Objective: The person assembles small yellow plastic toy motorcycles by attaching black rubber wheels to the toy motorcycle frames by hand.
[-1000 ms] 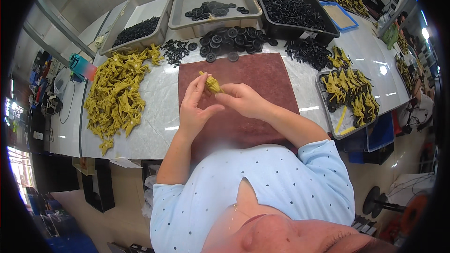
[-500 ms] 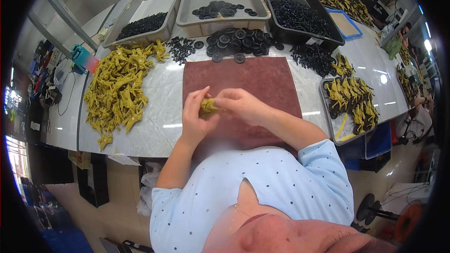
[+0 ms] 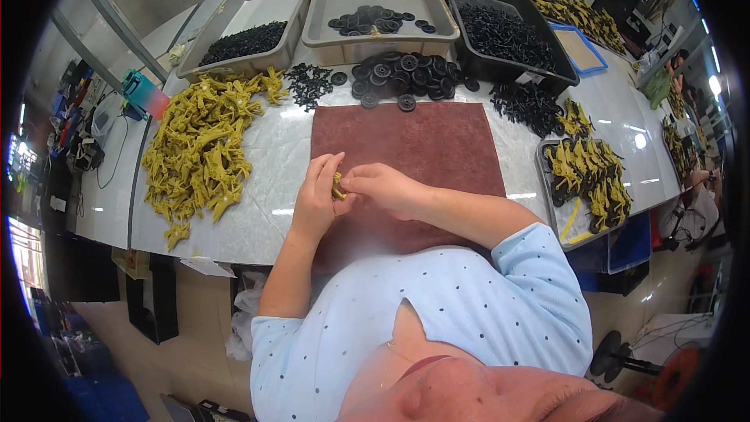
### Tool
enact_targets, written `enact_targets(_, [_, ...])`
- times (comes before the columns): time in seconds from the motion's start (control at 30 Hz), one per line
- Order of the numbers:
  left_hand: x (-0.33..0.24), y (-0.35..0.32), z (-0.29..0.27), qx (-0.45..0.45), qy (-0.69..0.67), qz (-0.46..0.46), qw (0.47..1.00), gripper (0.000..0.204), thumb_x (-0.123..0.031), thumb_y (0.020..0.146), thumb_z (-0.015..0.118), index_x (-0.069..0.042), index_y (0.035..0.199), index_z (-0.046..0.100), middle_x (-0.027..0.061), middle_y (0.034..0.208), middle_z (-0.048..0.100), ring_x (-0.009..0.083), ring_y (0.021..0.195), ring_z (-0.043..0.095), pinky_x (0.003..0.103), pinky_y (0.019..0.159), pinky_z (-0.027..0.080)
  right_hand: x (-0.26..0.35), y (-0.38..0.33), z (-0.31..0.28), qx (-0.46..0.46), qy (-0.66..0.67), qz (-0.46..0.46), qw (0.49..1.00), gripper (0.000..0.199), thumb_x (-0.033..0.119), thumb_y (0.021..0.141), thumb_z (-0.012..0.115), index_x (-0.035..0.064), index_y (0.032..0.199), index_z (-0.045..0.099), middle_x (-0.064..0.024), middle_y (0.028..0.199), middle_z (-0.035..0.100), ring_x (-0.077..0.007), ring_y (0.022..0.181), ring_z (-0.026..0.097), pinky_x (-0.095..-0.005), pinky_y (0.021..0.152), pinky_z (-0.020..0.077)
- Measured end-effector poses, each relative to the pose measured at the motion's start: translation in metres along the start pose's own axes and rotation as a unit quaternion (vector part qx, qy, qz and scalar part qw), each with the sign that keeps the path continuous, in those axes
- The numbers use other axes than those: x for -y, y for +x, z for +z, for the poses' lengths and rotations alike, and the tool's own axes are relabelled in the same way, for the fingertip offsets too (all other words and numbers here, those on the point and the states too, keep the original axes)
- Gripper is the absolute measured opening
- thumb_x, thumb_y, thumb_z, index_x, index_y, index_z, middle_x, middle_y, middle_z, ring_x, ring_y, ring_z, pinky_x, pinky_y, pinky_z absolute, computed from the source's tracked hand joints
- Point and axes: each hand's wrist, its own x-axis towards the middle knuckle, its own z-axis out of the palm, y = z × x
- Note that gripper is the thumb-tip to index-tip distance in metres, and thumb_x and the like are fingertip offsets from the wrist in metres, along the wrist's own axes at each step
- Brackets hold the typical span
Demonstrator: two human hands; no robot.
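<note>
Over the reddish-brown towel [image 3: 418, 137], my hands meet at a small yellow plastic part [image 3: 338, 185]. My left hand [image 3: 315, 194] is closed around it, its fingers pointing away from me. From the right, my right hand [image 3: 384, 187] pinches at the part's edge with thumb and fingertips. Most of the part is hidden by fingers, and whether a smaller piece sits in the right pinch cannot be made out. A large heap of similar yellow parts [image 3: 199, 148] lies to the left. Black wheels [image 3: 406, 74] are piled beyond the towel's far edge.
Two grey bins [image 3: 383, 48] and a black bin [image 3: 516, 70] line the back. Small black pieces lie in piles [image 3: 311, 84] by the wheels and another pile [image 3: 527, 103] at right. A tray [image 3: 582, 241] of yellow-and-black assemblies stands right. A teal bottle [image 3: 141, 90] stands far left.
Both hands have shifted slightly left and toward me with the yellow part. Less of the part shows between the fingers now. The whole view has moved a little.
</note>
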Motion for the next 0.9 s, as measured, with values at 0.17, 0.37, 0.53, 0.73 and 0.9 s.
enact_targets(0.17, [0.006, -0.001, -0.001, -0.030, -0.002, 0.003, 1.000, 0.046, -0.025, 0.082, 0.066, 0.001, 0.118, 0.053, 0.0173, 0.110, 0.055, 0.0319, 0.089, 0.061, 0.036, 0.076, 0.053, 0.008, -0.001, 0.006, -0.024, 0.014, 0.028, 0.999, 0.022, 0.021, 0.095, 0.049, 0.0027, 0.105, 0.057, -0.0032, 0.101, 0.057, -0.0104, 0.089, 0.053, -0.0257, 0.076, 0.0440])
enact_targets(0.37, [0.038, -0.012, -0.014, -0.294, -0.350, -0.105, 0.883, 0.029, -0.021, 0.095, 0.049, 0.004, 0.107, 0.051, 0.0093, 0.092, 0.059, 0.0146, 0.072, 0.059, 0.028, 0.064, 0.050, -0.001, 0.004, -0.018, -0.046, 0.079, 0.020, 0.996, 0.017, 0.018, 0.095, 0.050, 0.0026, 0.099, 0.056, -0.0035, 0.092, 0.056, -0.0113, 0.080, 0.053, -0.0267, 0.069, 0.0444])
enact_targets(0.53, [0.003, 0.010, -0.051, 0.023, 0.035, -0.080, 0.996, 0.032, -0.016, 0.074, 0.069, -0.003, 0.102, 0.058, 0.0086, 0.089, 0.060, 0.0187, 0.068, 0.059, 0.028, 0.058, 0.049, -0.001, 0.037, -0.073, -0.119, 0.200, -0.032, 0.972, 0.016, 0.014, 0.096, 0.047, 0.0017, 0.097, 0.056, -0.0038, 0.085, 0.055, -0.0131, 0.073, 0.052, -0.0281, 0.066, 0.0463])
enact_targets(0.73, [-0.003, -0.003, 0.000, 0.251, 0.090, 0.052, 0.962, 0.047, -0.016, 0.067, 0.075, -0.006, 0.110, 0.059, 0.0098, 0.104, 0.060, 0.0271, 0.088, 0.059, 0.035, 0.075, 0.051, 0.005, 0.089, -0.067, -0.195, 0.021, -0.015, 0.980, 0.019, 0.018, 0.095, 0.049, 0.0009, 0.096, 0.056, -0.0055, 0.079, 0.058, -0.0126, 0.066, 0.053, -0.0277, 0.059, 0.0489])
enact_targets(0.9, [0.000, -0.009, -0.009, 0.225, 0.070, 0.020, 0.972, 0.048, -0.018, 0.072, 0.074, -0.004, 0.115, 0.058, 0.0109, 0.105, 0.059, 0.0277, 0.092, 0.058, 0.036, 0.077, 0.050, 0.006, 0.091, -0.072, -0.221, -0.192, -0.010, 0.956, 0.023, 0.020, 0.092, 0.053, -0.0016, 0.102, 0.055, -0.0091, 0.079, 0.062, -0.0132, 0.058, 0.057, -0.0278, 0.050, 0.0494])
